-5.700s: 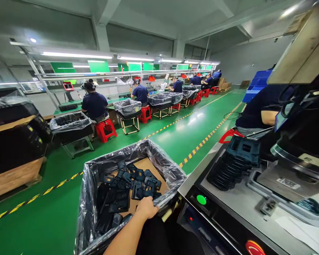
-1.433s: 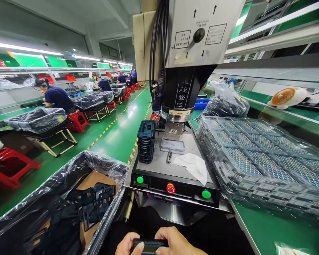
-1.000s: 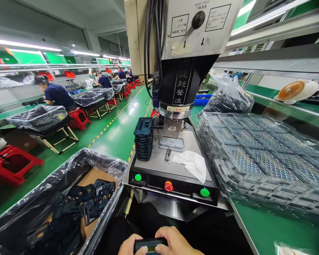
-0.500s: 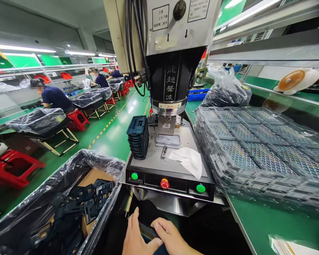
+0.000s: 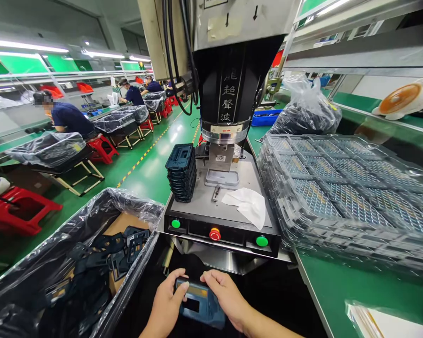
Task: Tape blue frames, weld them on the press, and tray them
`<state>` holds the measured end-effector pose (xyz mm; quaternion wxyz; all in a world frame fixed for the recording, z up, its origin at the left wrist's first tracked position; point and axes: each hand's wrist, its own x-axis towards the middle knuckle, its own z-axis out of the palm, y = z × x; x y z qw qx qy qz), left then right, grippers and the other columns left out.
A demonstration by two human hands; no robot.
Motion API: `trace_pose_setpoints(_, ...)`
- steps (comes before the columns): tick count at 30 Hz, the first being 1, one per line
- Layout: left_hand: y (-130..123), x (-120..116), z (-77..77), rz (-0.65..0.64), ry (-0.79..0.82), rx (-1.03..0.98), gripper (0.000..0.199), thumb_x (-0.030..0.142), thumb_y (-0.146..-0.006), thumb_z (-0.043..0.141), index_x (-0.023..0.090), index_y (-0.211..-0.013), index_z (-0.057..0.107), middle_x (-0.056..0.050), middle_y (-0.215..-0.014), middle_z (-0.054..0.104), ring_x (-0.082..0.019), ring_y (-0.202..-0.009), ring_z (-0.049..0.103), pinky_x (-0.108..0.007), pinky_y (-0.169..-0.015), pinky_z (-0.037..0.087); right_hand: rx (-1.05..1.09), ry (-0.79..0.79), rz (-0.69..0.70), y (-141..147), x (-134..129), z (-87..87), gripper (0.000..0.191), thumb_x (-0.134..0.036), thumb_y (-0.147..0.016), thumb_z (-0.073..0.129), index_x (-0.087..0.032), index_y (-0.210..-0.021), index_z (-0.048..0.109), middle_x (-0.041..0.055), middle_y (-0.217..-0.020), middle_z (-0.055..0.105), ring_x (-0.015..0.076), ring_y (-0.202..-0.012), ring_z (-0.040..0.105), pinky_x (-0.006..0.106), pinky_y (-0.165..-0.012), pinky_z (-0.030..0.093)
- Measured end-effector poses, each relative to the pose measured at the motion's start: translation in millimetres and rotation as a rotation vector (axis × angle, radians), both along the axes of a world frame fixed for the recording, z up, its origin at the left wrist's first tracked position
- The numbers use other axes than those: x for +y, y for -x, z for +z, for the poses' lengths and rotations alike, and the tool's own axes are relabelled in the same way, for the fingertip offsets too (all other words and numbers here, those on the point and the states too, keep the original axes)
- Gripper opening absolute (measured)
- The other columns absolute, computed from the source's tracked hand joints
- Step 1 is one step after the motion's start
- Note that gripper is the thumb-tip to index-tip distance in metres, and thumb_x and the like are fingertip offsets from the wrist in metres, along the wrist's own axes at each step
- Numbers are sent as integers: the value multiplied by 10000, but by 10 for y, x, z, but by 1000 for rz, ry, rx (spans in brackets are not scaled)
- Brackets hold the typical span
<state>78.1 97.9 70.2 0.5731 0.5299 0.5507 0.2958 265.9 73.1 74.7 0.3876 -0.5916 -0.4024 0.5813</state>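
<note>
**Q:** What do I hold?

**A:** Item 1: one dark blue plastic frame [image 5: 200, 305] with a rectangular window, held flat in both hands, low in front of me and below the front edge of the machine.

**Q:** State of my fingers?

**A:** Clamped on Item 1. My left hand [image 5: 165, 300] grips its left side, thumb on the face. My right hand [image 5: 225, 293] grips its right side, fingers curled over the edge. The 2 hands stand just apart, with the frame between them.

**Q:** What lies about me?

**A:** Item 2: an ultrasonic welder [image 5: 225, 89] straight ahead, with 3 buttons on its front: 2 green, 1 red. Item 3: a stack of matching frames [image 5: 181, 171] on its plate, beside a white wipe [image 5: 245, 206]. Item 4: a plastic-lined bin [image 5: 127, 202] to my left, holding loose black plastic parts [image 5: 127, 249]. Item 5: film-wrapped mesh trays [image 5: 338, 197] stacked to my right.
</note>
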Motion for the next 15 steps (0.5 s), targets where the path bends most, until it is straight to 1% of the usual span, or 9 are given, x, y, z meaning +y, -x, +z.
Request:
trace_pose_setpoints(1, 10, 7, 1, 36, 28, -42, 579, 560, -755, 617, 146, -1160, 609, -107, -1044, 669, -228, -849, 645, -324, -680, 530, 11, 1, 8, -13, 12, 7, 562, -704, -773, 521, -159, -798, 653, 3, -702, 594, 153, -703, 524, 271, -659, 400)
trace_pose_setpoints(3, 26, 17, 31, 134, 68, -91, 592, 578, -727, 663, 127, -1109, 627, -85, -934, 675, -195, -743, 633, -310, -643, 517, 16, -19, 18, -46, 29, 27, 500, -650, -773, 564, -159, -827, 645, 10, -747, 610, 155, -727, 540, 281, -685, 426)
trace_pose_setpoints(5, 46, 24, 100, 250, 106, -137, 591, 569, -703, 704, 115, -1074, 635, -62, -863, 668, -159, -665, 609, -292, -617, 504, 20, -52, 21, -82, 36, 48, 445, -568, -754, 629, -163, -937, 637, 31, -857, 636, 167, -798, 566, 307, -757, 455)
trace_pose_setpoints(6, 57, 29, 143, 303, 125, -174, 594, 561, -696, 719, 114, -1079, 632, -64, -889, 668, -147, -652, 604, -285, -610, 502, 25, -65, 34, -99, 36, 56, 454, -517, -735, 669, -166, -1019, 620, 40, -912, 641, 173, -836, 575, 321, -791, 464)
trace_pose_setpoints(8, 83, 43, 228, 392, 170, -223, 622, 560, -673, 742, 111, -1087, 627, -55, -883, 659, -126, -610, 588, -266, -571, 490, 39, -73, 89, -126, 34, 63, 571, -406, -689, 732, -176, -1179, 550, 46, -957, 638, 176, -865, 588, 340, -818, 483)
trace_pose_setpoints(11, 116, 56, 312, 442, 243, -270, 646, 559, -671, 748, 129, -1134, 611, -38, -873, 655, -123, -611, 598, -257, -575, 498, 33, -123, 179, -150, 24, 65, 698, -284, -661, 756, -202, -1292, 468, 51, -1036, 611, 168, -882, 598, 350, -823, 508)
trace_pose_setpoints(15, 133, 44, 355, 453, 249, -292, 632, 566, -685, 735, 141, -1136, 612, -53, -927, 670, -126, -636, 617, -248, -584, 503, -71, -280, 238, -175, 10, 81, 731, -231, -660, 750, -240, -1328, 455, 78, -1220, 510, 184, -980, 569, 349, -837, 511)
